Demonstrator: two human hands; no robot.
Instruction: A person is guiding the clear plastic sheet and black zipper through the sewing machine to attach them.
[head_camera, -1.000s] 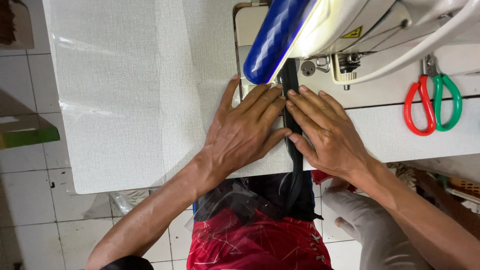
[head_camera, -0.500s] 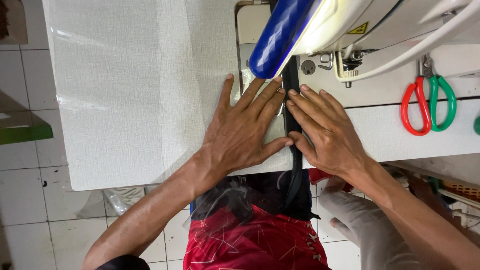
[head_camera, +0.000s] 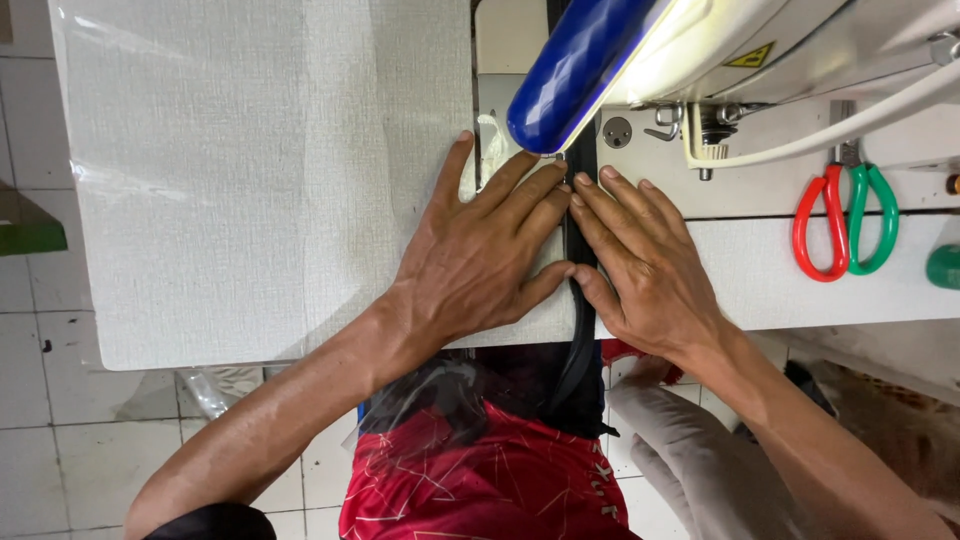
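Observation:
A narrow black strap (head_camera: 582, 330) runs across the white table edge toward the sewing machine (head_camera: 800, 70). My left hand (head_camera: 480, 260) lies flat on the table just left of the strap, fingers spread and pressing its edge. My right hand (head_camera: 640, 265) lies flat on the strap's right side, its fingertips close to the needle area, which the machine's blue front (head_camera: 575, 70) hides. The strap hangs down over the table edge onto my lap.
White textured table top (head_camera: 250, 190) extends to the left. Scissors with one red and one green handle (head_camera: 845, 225) lie at the right, with a green object (head_camera: 945, 268) at the frame edge. Tiled floor lies below left; red cloth (head_camera: 480, 480) covers my lap.
Both hands stay flat beside the strap and have crept slightly toward the machine. The view has shifted a little.

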